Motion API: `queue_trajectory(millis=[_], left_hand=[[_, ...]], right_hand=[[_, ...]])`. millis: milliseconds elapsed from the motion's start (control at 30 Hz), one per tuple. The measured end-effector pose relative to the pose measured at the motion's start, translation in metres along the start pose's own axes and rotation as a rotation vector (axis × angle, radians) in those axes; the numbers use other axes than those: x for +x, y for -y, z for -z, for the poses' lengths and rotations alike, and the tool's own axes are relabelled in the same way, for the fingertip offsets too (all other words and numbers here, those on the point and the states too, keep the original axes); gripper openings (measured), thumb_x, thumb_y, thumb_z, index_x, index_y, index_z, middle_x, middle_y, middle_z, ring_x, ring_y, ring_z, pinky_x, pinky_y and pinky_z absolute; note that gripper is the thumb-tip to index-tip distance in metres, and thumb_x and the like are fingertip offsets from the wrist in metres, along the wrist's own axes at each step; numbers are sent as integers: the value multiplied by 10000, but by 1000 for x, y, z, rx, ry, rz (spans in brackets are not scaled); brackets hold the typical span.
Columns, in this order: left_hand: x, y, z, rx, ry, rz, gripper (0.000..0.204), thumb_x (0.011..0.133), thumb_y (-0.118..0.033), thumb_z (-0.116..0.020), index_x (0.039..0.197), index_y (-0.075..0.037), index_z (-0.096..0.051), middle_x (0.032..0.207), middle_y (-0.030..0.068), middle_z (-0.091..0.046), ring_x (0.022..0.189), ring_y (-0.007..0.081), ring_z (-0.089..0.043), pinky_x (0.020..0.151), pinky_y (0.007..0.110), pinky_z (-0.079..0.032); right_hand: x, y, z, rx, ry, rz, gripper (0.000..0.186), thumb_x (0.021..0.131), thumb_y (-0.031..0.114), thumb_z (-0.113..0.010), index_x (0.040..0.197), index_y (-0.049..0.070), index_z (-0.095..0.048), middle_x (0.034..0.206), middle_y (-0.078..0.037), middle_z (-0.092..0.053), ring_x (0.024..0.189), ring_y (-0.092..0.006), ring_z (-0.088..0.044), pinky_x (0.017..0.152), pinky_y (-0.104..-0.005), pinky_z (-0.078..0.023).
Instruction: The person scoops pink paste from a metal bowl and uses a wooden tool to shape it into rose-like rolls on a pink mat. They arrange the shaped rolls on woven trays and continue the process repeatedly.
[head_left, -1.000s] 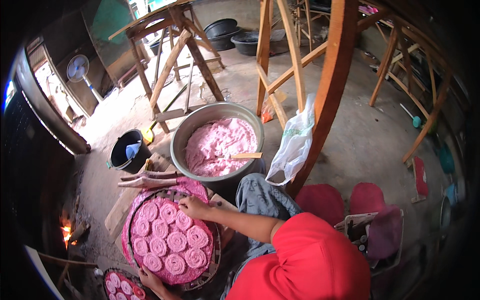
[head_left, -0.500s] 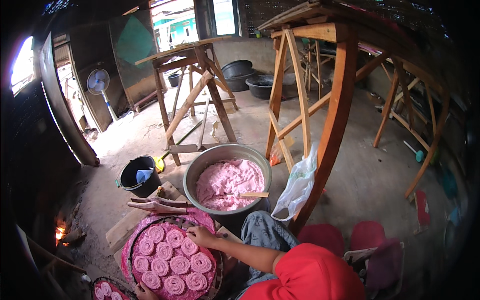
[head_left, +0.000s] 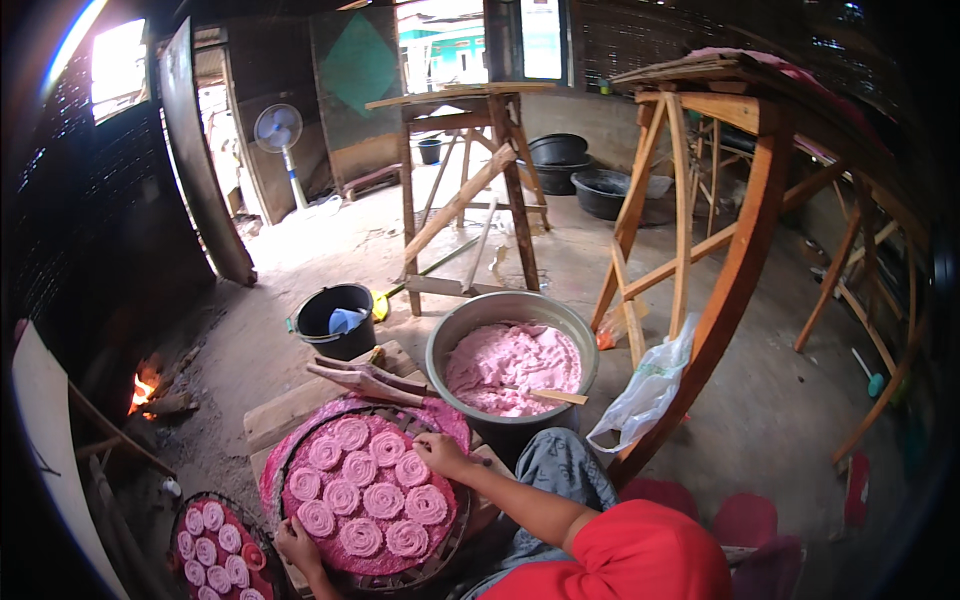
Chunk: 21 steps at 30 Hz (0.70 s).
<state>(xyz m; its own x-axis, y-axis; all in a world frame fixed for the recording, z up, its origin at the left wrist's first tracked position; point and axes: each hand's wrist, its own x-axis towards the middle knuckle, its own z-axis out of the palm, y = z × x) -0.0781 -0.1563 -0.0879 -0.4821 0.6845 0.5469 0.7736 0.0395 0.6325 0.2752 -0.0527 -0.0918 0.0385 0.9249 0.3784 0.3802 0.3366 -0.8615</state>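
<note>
A round tray [head_left: 360, 540] with a dark slatted rim and pink lining carries several piped pink rosettes [head_left: 384, 500] in front of me. My right hand [head_left: 437, 450] has its fingers closed on the upper right of the tray's rim. My left hand [head_left: 300, 545] grips the rim at the lower left. Beyond the tray stands a large grey tub [head_left: 588, 352] of pink paste [head_left: 505, 360] with a wooden paddle [head_left: 556, 397]. A second tray of smaller pink rosettes [head_left: 220, 550] lies at lower left, and some split wood pieces [head_left: 360, 380] rest behind my tray.
A small fire [head_left: 145, 390] burns at left. Also around are a black bucket [head_left: 330, 340], standing fan [head_left: 285, 130], open door [head_left: 195, 150], wooden trestles [head_left: 510, 200], tall rack [head_left: 750, 260] with a hanging plastic bag [head_left: 650, 390], black basins [head_left: 600, 195] and red pads [head_left: 745, 520].
My view has lifted and swung left, showing more of the doorway, windows and upper wall. Both hands stay on the tray's rim, and the rosettes look the same.
</note>
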Motion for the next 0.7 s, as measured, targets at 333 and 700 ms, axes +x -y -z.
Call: queue_trajectory(millis=[333,700], left_hand=[[0,-17,9,-201,55,52,206,915,-138,-616,862,62,-617,685,134,-625,596,166,-573,568,343,-449],[-1,-18,10,-132,76,121,217,906,-154,-611,933,58,-649,755,179,-656,666,249,-637,624,362,-477]], right_hand=[[-1,8,5,-31,6,4,202,853,208,-618,911,25,-680,813,-209,-665,792,-373,-670,651,-422,-525],[0,6,4,-52,32,-35,211,880,189,-625,924,-10,-679,771,-169,-679,701,-234,-684,632,-342,-513]])
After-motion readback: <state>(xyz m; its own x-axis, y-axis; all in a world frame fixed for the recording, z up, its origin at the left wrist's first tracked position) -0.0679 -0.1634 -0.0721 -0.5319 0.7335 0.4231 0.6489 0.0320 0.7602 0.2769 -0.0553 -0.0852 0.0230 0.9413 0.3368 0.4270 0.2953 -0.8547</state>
